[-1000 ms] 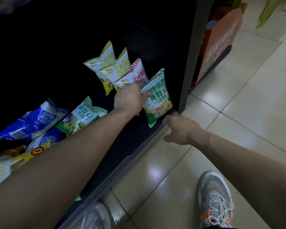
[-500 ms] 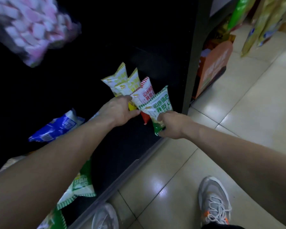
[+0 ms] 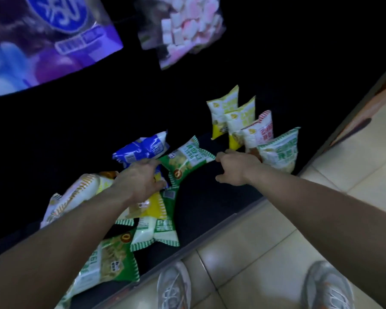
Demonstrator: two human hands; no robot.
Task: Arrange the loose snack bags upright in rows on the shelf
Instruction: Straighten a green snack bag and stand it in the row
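Observation:
Several snack bags stand upright in a row at the right of the dark shelf (image 3: 210,210): two yellow bags (image 3: 223,112), a red-and-white bag (image 3: 260,132) and a green bag (image 3: 279,152) at the front. Loose bags lie in a pile to the left: a blue bag (image 3: 143,148), a green bag (image 3: 185,161), a yellow bag (image 3: 152,206) and more green-and-white ones (image 3: 112,259). My right hand (image 3: 236,169) pinches the right corner of the loose green bag. My left hand (image 3: 138,181) lies on the pile, fingers bent over a second blue bag; its grip is unclear.
A large purple bag (image 3: 54,41) and a bag of pink-and-white marshmallows (image 3: 185,30) hang above the shelf. Beige floor tiles (image 3: 276,253) run along the shelf's front edge, with my two shoes (image 3: 174,288) on them. An orange display (image 3: 366,112) stands at the far right.
Both hands left the upright row and moved left to the loose pile. The view swung left and down, bringing the pile and the hanging bags into sight.

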